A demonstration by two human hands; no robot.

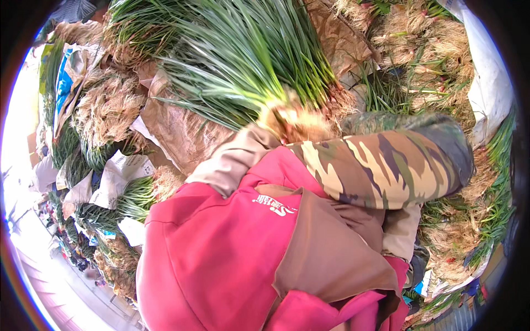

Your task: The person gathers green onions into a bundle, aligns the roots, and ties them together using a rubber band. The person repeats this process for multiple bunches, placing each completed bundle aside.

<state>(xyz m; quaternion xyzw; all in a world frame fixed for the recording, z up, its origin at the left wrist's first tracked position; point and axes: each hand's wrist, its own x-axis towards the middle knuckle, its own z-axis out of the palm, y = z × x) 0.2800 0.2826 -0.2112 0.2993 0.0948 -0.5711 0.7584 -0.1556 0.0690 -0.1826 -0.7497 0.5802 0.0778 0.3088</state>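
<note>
A bunch of green allium plants (pixel 256 62), possibly green garlic, fans out before me. Its pale stem bases and tan roots point toward my body. My left hand (pixel 270 116), blurred, emerges from a beige sleeve (pixel 236 159) and appears to grip the stem bases. A camouflage sleeve (pixel 372 169) on my right side runs toward the same root ends. My right hand cannot be made out among the blurred roots (pixel 308 124) and behind the sleeve. A second bunch (pixel 321 78) with reddish bases lies against the right side of the first.
Brown wrapping sheet (pixel 190 132) lies beneath the bunches. Rooted plants (pixel 434 53) are heaped at right, beside a white plastic sheet (pixel 488 74). More bundles (pixel 107 107) and torn white sacks (pixel 120 173) stand at left. My red apron (pixel 215 248) fills the lower middle.
</note>
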